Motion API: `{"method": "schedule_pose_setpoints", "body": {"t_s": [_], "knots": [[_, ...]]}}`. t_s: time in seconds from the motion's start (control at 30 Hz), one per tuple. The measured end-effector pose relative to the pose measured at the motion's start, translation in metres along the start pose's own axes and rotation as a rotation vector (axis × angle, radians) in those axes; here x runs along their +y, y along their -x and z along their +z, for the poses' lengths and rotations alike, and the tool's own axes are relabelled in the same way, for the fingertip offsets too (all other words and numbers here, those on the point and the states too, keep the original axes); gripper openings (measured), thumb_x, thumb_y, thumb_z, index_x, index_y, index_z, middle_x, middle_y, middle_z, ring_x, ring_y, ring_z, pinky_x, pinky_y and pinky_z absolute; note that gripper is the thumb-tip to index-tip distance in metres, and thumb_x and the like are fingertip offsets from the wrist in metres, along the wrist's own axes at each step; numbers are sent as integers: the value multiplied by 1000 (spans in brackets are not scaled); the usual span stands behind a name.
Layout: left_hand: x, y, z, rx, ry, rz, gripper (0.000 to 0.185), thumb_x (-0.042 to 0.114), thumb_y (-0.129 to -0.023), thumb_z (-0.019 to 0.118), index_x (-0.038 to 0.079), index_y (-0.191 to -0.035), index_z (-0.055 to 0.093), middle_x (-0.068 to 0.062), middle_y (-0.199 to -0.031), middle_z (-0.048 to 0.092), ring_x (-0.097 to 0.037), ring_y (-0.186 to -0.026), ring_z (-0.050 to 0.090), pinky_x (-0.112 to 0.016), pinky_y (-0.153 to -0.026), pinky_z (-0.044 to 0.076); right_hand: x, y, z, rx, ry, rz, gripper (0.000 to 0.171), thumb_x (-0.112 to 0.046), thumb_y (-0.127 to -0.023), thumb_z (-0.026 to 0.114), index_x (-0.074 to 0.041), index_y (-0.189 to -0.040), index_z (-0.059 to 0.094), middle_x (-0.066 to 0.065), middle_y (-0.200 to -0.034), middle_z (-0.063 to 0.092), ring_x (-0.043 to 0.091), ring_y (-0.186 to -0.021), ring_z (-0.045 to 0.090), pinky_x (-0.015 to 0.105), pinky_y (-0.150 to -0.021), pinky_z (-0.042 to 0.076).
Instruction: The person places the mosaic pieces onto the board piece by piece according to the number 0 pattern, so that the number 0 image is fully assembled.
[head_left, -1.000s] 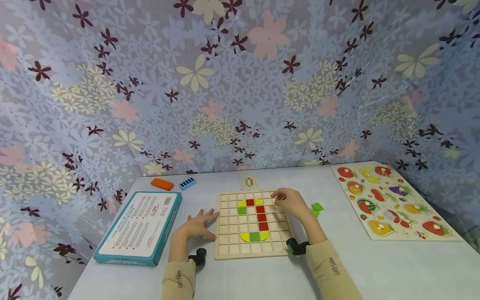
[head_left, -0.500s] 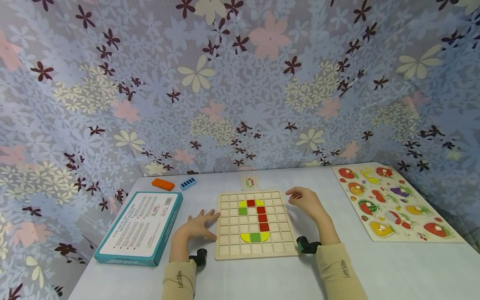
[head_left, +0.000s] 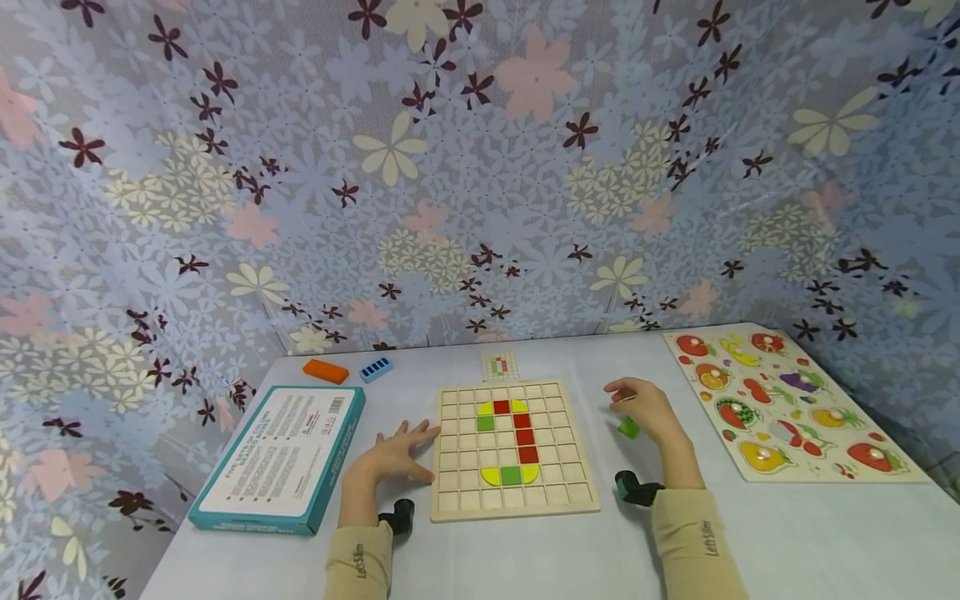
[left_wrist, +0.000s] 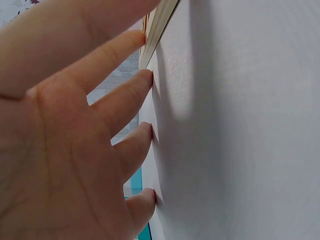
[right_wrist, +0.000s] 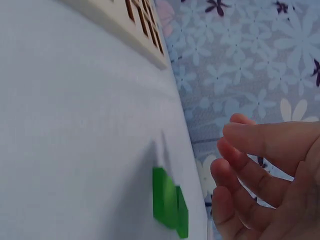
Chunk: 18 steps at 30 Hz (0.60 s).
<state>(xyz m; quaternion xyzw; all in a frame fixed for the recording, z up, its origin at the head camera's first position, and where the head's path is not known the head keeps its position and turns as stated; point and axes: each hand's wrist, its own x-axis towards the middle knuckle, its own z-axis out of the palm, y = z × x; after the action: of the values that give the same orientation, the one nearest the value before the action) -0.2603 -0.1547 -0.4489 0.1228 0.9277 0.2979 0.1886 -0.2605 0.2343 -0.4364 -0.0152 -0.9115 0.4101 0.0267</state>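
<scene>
A wooden grid board (head_left: 459, 514) lies on the table, with red, green and yellow tiles set in its cells, forming a hooked figure. My left hand (head_left: 390, 456) rests beside it, fingers spread, thumb and fingertips at the board's left edge. In the left wrist view its fingertips (left_wrist: 146, 129) meet the white table surface. To the right of the board, my right hand (head_left: 651, 410) hovers over loose green tiles (head_left: 628, 428), partly covering them. The right wrist view shows its fingers loosely bent with nothing between them, above two green tiles (right_wrist: 165, 197).
A small pattern card (head_left: 500, 364) lies behind the board. At left are a teal-edged box (head_left: 273, 454), an orange block (head_left: 326, 370) and a blue piece with dark slots (head_left: 376, 367). A fruit puzzle board (head_left: 795, 408) lies at right; a floral cloth (head_left: 480, 167) hangs behind.
My right hand has moved right, from over the board's upper right corner to above the green tiles, now partly hiding them. The left hand has stayed at the board's left edge.
</scene>
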Motion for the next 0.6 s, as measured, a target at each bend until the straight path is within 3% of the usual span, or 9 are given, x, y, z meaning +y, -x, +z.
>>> {"method": "schedule_pose_setpoints", "body": {"t_s": [0.2,0.4,0.6], "knots": [[1,1,-1,2,10,7,79,14,-66,78,18,-138,45,-9,-150,29,-37,-140,8,-63,-108,-4,12,1,-6,22,77,53,33,-2,-82,59,5,-114,58,32,-121,49,45,-108,47,54,-87,44],[2,3,-1,5,8,6,78,14,-67,78,17,-138,46,-9,-150,29,-37,-140,8,-63,-108,-4,19,1,-9,-41,129,155,40,2,-76,55,5,-116,56,36,-129,42,52,-118,37,58,-92,40],[2,3,-1,4,6,9,78,14,-67,78,17,-138,45,-9,-150,29,-37,-140,8,-64,-108,-4,23,2,-10,-56,112,155,42,6,-72,53,6,-114,57,34,-122,48,46,-106,47,51,-82,45]]}}
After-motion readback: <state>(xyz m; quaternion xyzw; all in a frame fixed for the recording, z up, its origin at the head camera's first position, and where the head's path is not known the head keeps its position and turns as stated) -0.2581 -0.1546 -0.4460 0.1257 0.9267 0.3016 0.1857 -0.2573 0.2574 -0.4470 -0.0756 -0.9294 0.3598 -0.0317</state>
